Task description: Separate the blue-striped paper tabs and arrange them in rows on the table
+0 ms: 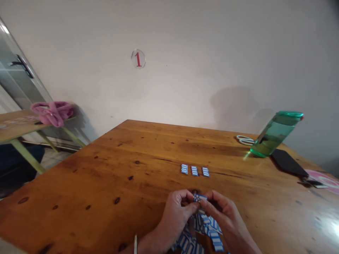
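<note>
Low in the head view, my left hand (178, 210) and my right hand (221, 211) come together over the table. Between their thumbs and fingers they pinch a small blue-and-white striped card (200, 198). Fingertips cover part of it. Beneath and between my hands lies a loose heap of similar striped cards (191, 243), some overlapping, partly hidden by the wrists. Beyond my fingers, three small striped cards stand apart in a row: the left one (184, 169), the middle one (194, 171) and the right one (205, 171).
A green bottle (277, 134) stands at the right, beside a coiled white cable (245, 140) and a flat black object (288, 162). A pink-and-white round item (324, 180) is at the right edge. The wooden table (100, 180) meets a wall; a pink cloth (54, 113) rests on another table.
</note>
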Available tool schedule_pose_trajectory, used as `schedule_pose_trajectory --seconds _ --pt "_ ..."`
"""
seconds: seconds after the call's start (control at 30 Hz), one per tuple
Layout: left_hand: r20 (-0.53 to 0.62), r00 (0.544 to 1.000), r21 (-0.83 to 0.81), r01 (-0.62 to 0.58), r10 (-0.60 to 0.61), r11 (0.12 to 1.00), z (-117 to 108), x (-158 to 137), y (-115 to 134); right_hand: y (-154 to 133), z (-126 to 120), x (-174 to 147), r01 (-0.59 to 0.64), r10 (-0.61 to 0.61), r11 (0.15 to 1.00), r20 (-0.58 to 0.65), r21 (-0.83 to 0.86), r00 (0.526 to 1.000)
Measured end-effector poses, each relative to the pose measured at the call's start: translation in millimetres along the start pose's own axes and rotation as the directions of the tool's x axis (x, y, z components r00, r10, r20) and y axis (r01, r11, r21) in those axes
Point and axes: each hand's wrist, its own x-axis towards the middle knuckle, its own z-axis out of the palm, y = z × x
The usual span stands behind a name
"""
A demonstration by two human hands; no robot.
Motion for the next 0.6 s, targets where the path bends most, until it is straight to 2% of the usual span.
schedule_pose_trajectory --seconds 0.17,0.33,0.5,0.6 --pt "0.135 0.991 -0.161 0.039 -0.017 0.986 -1.7 0.5 -4.3 4.6 -3.8 0.2 -0.082 0.071 0.981 0.072 0.177 0.995" --pt "0.219 0.976 -0.28 0.075 -0.012 0.957 -2.9 2.4 -6.6 0.7 -3.0 -0.8 -0.18 0.13 0.904 0.151 0.388 0.98" --pt "0.259 0.966 -0.309 0.079 0.004 0.948 -3.9 3.2 -5.0 -4.1 -1.6 -2.8 -0.219 0.15 0.87 0.188 0.442 0.971" --pt "0.252 0.968 -0.267 0.071 -0.001 0.961 -3.6 1.6 -2.9 -1.6 -2.5 -1.9 -0.219 0.15 0.874 0.189 0.433 0.971"
